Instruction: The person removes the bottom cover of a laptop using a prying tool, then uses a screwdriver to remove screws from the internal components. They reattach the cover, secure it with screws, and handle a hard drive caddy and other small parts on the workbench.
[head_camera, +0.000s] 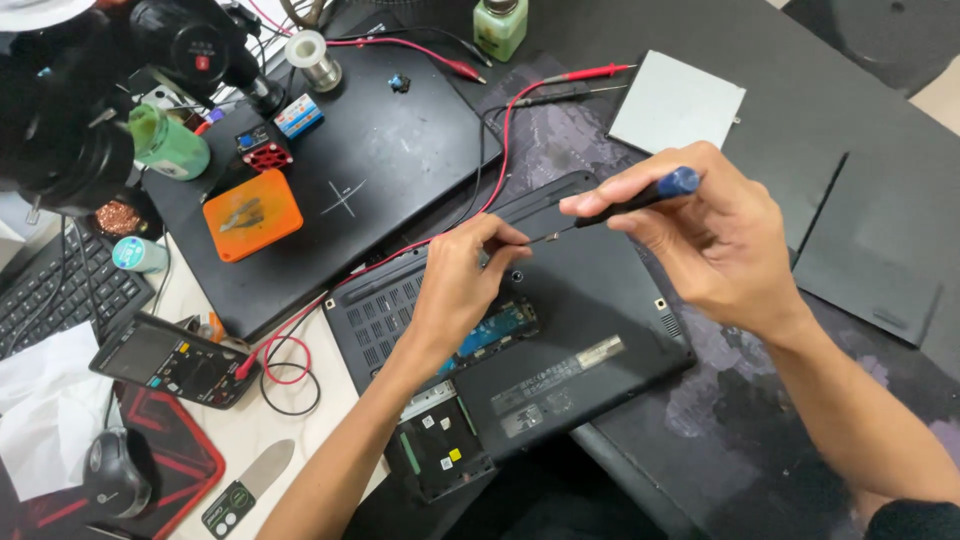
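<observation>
A black laptop lies upside down in front of me, with two hatches open showing a blue circuit board and a drive bay. My right hand holds a thin screwdriver with a blue cap, its shaft pointing left. The fingers of my left hand pinch at the screwdriver's tip, just above the laptop's bottom cover. Whether a screw sits between those fingertips is too small to tell.
A second closed black laptop lies behind, carrying an orange box and a solder spool. A multimeter with red and black leads, a keyboard, a mouse, a microscope, a grey cover panel and a green bottle surround it.
</observation>
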